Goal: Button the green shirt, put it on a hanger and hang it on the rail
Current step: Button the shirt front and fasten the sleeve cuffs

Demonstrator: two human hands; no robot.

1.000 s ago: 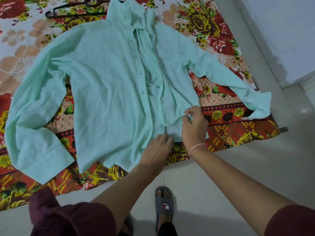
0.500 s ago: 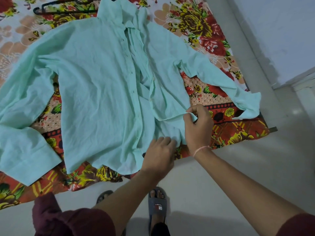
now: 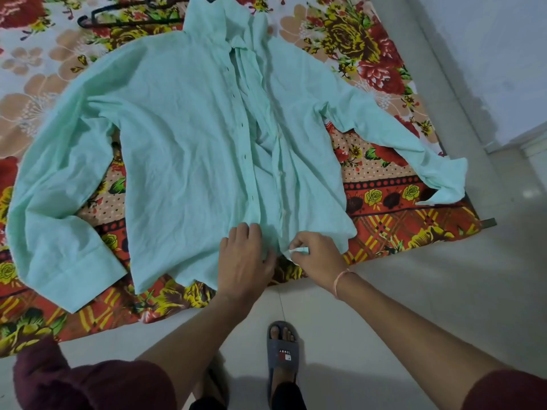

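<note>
Pinching the hem corner of the green shirt (image 3: pixel 189 137), the right hand (image 3: pixel 318 254) has a closed grip; the left hand (image 3: pixel 244 261) lies flat, fingers open, on the hem beside it. The shirt lies spread across a flowered bedsheet (image 3: pixel 393 229), with a black hanger (image 3: pixel 124 17) beyond its collar.

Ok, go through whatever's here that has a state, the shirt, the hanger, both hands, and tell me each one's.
green shirt: spread flat on the floral sheet, front unbuttoned
hanger: lying on the sheet above the shirt, empty
left hand: palm down, pressing the bottom hem
right hand: pinching the hem corner of the other front panel
</note>
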